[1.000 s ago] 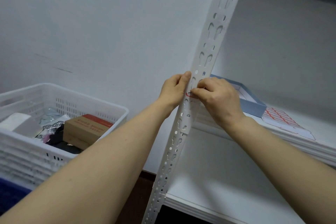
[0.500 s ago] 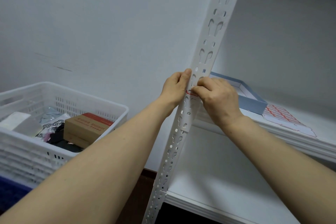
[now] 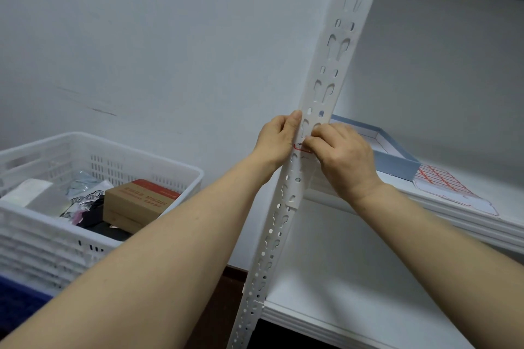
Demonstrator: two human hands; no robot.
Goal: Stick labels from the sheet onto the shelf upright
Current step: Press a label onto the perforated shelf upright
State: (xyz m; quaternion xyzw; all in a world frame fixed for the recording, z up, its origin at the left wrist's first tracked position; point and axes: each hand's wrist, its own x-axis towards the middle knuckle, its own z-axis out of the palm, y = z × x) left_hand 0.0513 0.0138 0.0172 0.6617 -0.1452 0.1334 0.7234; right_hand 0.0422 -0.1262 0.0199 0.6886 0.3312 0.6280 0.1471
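While its curled fingertips pinched and pressed a small white, red-edged paper label (image 3: 301, 147) flat, the right hand (image 3: 344, 159) was closed on that label at the front face of the white perforated metal shelf upright (image 3: 331, 73). Just across the post, the left hand (image 3: 276, 140) gripped the upright's edge, thumb laid up along it, the other fingers hidden behind. The label looked thin, light and limp, apt to crease or cling to itself, so it was best held by a free corner and smoothed outward from the stuck end; the slots beneath gave patchy backing. The upright seemed stiff enough to brace against. Farther right, the white sheet of red-outlined labels (image 3: 450, 190) lay flat on the white shelf board (image 3: 499, 193), just beside a shallow blue cardboard tray (image 3: 397, 164). At the left stood a white plastic basket (image 3: 127, 147). Against half a second earlier, both hands kept the same spot on the post; only the view had shifted slightly.
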